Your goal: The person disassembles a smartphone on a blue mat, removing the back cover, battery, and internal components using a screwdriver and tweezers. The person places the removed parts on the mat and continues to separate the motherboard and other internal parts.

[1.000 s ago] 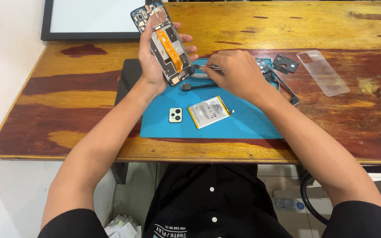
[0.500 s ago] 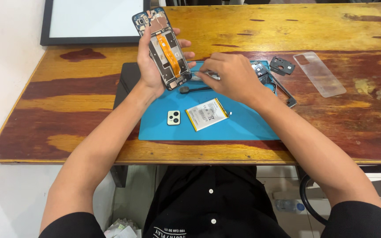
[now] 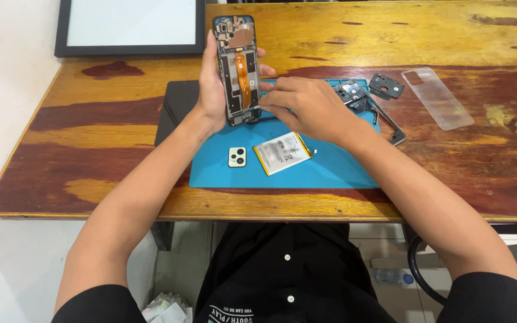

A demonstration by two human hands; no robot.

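A: Since the earlier frame the opened phone [image 3: 238, 69] has tipped upright in the left hand [image 3: 213, 96]; before, it leaned to one side, and the right hand [image 3: 303, 107] has closed in on its lower end.

B: And the grip on it?

A: The left hand's grip is clamped round the phone's sides, holding it above the far edge of the blue mat [image 3: 330, 167]. The right hand's fingers [image 3: 270, 96] are pinched together at the lower end; what they hold cannot be made out.

B: What lies rightwards?

A: The camera cover [image 3: 237, 157] and battery [image 3: 282, 153] lie on the mat's near half, the frame [image 3: 369, 104] at its far right corner, the clear case [image 3: 438, 98] on the surface beyond.

B: So the work looks centred on the phone's lower end.
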